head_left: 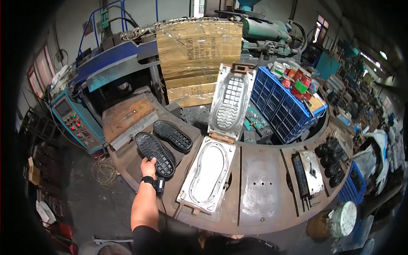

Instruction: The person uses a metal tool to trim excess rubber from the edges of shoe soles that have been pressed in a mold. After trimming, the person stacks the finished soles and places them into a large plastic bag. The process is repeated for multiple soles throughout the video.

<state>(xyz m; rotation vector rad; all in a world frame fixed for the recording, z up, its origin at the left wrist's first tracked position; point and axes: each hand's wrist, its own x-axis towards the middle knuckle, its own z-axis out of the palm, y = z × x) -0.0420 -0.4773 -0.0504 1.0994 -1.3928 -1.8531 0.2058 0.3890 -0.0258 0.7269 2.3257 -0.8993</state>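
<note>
Two black rubber shoe soles lie side by side on the left part of the round metal table, tread side up. My left hand grips the edge of the nearer shoe sole, with the thumb side on its rim; the fingers beneath are partly hidden. Just behind it is the farther shoe sole, which I am not touching. To the right of both, a hinged metal sole mould stands open. Its lower half shows a bare sole-shaped cavity, and its raised lid carries a tread pattern. My right hand is out of view.
A closed mould and black lumpy parts sit on the table's right. Blue crates topped with cans stand behind. At left are a control panel and a press; a bucket is at lower right.
</note>
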